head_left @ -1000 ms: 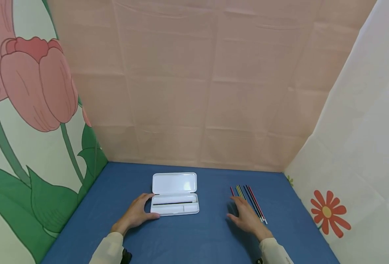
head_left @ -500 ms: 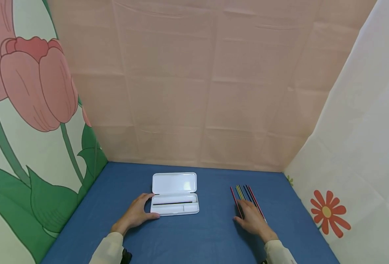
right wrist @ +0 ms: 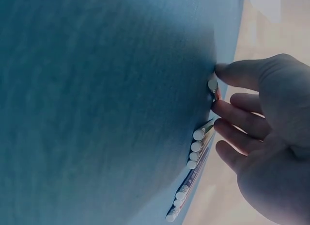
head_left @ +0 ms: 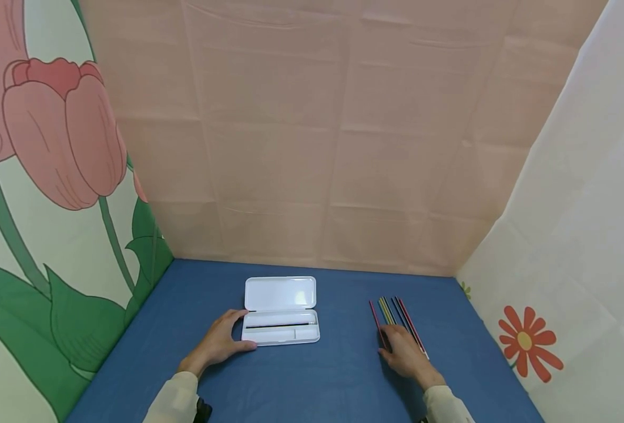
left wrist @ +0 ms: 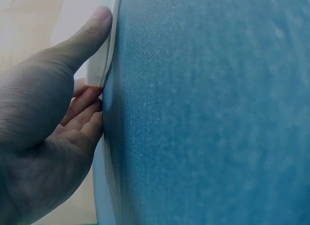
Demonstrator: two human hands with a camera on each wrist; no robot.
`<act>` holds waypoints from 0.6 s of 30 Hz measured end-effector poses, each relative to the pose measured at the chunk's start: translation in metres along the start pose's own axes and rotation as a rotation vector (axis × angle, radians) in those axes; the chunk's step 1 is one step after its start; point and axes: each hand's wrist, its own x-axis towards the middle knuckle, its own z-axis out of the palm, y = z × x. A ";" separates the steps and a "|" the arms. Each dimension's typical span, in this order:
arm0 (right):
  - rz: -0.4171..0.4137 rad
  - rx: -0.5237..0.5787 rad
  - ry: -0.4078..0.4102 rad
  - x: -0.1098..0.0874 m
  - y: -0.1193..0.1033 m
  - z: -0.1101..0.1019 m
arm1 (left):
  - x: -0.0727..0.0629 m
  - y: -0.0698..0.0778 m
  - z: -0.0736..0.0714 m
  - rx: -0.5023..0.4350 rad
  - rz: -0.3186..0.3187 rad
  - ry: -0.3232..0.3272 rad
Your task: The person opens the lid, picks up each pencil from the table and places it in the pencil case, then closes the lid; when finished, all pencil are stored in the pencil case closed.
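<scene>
While L hand (head_left: 218, 342) holds L end of open white case (head_left: 269, 339) on blue table (head_left: 333, 376), thumb at front edge, other fingers behind and partly hidden, R hand (head_left: 404, 355) is half-curled w/ thumb + index either side of red pencil (head_left: 375, 314); can't tell if they actually pinch it. R hand also covers parts of other pencils (head_left: 410, 322) in head view, but R wrist cam shows their pale ends. Thin dark rod (head_left: 277, 325) in case too small to ID, sleeves (head_left: 173, 399) cut off at bottom.
</scene>
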 end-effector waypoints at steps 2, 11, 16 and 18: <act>-0.007 0.000 0.010 -0.001 -0.001 0.001 | 0.000 0.000 0.000 0.002 0.001 0.001; -0.030 0.021 0.030 0.000 -0.005 0.005 | -0.001 0.000 -0.001 0.004 -0.003 -0.002; -0.015 0.029 0.006 0.002 -0.006 0.006 | 0.001 0.001 -0.001 0.009 -0.013 -0.006; -0.026 0.022 0.008 0.002 -0.006 0.005 | 0.001 0.001 -0.001 0.003 -0.016 -0.005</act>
